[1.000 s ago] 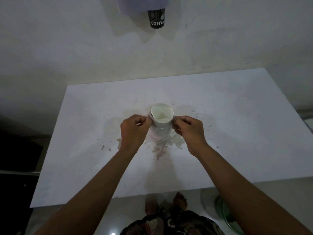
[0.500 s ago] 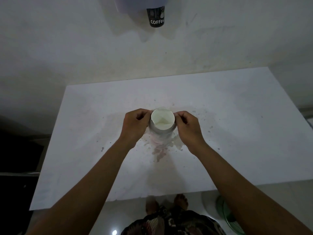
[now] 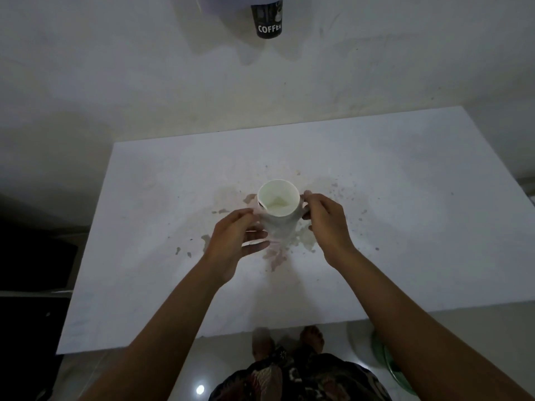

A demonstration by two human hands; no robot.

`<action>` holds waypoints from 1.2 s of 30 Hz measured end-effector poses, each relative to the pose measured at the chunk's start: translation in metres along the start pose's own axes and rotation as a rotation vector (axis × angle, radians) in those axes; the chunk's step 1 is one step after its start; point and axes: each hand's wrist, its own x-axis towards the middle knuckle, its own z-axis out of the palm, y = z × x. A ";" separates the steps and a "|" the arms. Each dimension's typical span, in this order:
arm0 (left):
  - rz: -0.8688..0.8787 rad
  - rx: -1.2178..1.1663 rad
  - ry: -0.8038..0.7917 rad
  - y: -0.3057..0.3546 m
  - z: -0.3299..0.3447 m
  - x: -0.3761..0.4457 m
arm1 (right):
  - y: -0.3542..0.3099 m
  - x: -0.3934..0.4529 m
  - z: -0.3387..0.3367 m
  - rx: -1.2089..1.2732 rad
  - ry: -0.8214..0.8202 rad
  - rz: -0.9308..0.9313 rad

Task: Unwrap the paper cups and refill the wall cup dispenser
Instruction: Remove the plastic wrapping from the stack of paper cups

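A stack of white paper cups (image 3: 278, 208) stands upright at the middle of the white table (image 3: 405, 215), mouth up, with a thin clear wrap around its sides. My left hand (image 3: 234, 241) is at the stack's left side, thumb and forefinger pinching the wrap, the other fingers spread below. My right hand (image 3: 325, 221) grips the wrap on the stack's right side. High on the wall, the cup dispenser (image 3: 228, 2) shows only its lower edge, with a black cup marked COFFEE (image 3: 267, 20) hanging out of it.
The tabletop is stained and chipped around the stack. A dark cabinet (image 3: 34, 256) stands left of the table. My feet and patterned clothing (image 3: 295, 374) show below the table's front edge, with a green round object (image 3: 388, 366) on the floor at right.
Both hands have slid lower along the stack's sides, so more of the cups stands above them. My left hand's lower fingers have spread apart.
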 end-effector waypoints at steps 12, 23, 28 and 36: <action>0.148 0.041 0.096 -0.013 0.000 0.009 | 0.021 -0.012 0.007 0.030 0.013 -0.235; 0.366 0.579 0.208 -0.018 -0.003 0.037 | 0.026 -0.018 0.014 -0.274 0.192 -0.692; 0.422 0.636 0.192 -0.027 -0.006 0.042 | 0.018 -0.026 0.021 -0.431 0.020 -0.823; 1.275 0.869 0.050 -0.013 -0.015 0.026 | 0.022 -0.017 0.029 -0.354 -0.003 -0.773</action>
